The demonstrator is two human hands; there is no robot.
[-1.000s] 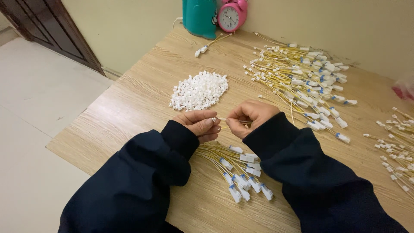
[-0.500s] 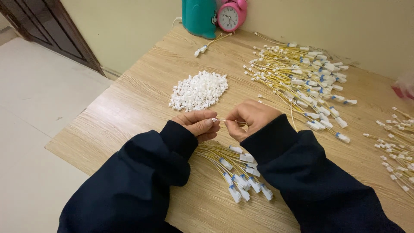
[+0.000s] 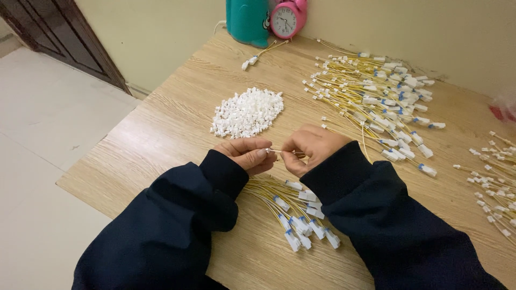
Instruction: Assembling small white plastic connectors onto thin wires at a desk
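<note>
Both my hands meet over the middle of the wooden table (image 3: 172,129). My left hand (image 3: 248,153) pinches a small white plastic connector (image 3: 268,151) at its fingertips. My right hand (image 3: 310,146) holds a thin yellow wire (image 3: 284,152) whose end meets that connector. A heap of loose white connectors (image 3: 247,112) lies just beyond my left hand. Under my wrists, a bundle of yellow wires with white plugs (image 3: 294,212) fans out toward me.
A large spread of yellow wires with white and blue-marked plugs (image 3: 384,94) covers the table's far right. More small wired pieces (image 3: 494,177) lie at the right edge. A teal container (image 3: 247,20) and a pink alarm clock (image 3: 287,19) stand by the wall. Tiled floor (image 3: 43,118) lies left.
My hands have stayed together in the same spot; the fingers have shifted only slightly on the wire and connector. Nothing else on the table has moved.
</note>
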